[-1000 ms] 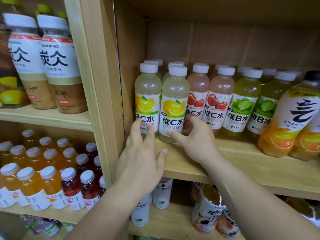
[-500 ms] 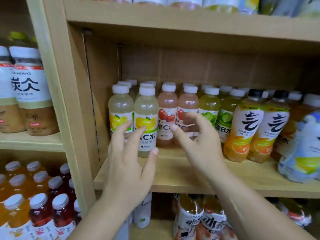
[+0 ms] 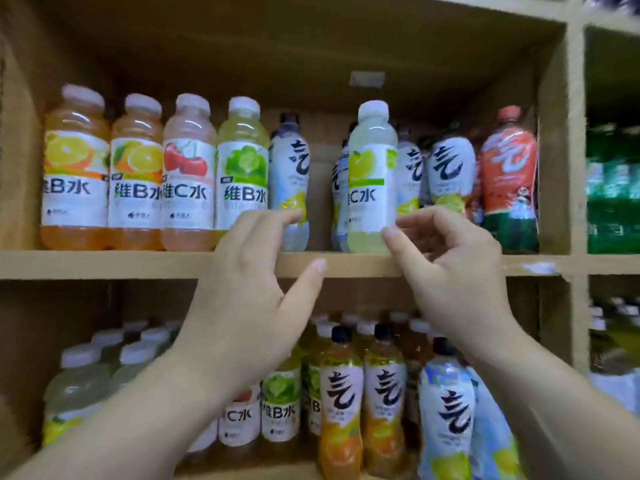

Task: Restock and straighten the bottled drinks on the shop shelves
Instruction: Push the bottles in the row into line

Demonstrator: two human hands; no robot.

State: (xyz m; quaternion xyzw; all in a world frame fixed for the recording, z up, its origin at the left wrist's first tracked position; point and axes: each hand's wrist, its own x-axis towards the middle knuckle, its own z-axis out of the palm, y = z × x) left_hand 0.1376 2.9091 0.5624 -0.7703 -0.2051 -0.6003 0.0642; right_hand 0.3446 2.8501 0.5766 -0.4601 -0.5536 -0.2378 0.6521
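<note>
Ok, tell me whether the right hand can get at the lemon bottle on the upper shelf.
Probably yes. The right hand is just beside the lemon bottle, fingertips by its lower label, nothing between. The bottle stands at the shelf front, ahead of the blue bottles.

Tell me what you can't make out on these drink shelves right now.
Head view only:
- Lower-shelf white-label bottles: labels partly covered by the left forearm.
- Pale blue bottle behind the white-capped, pale-yellow lemon-label bottle: mostly hidden by it.
- Green bottles in the right compartment: blurred, labels unreadable.
- Small pale tag above the bottles: too blurred to read.
- Right hand: whether its thumb touches the lemon-label bottle is unclear.
</note>
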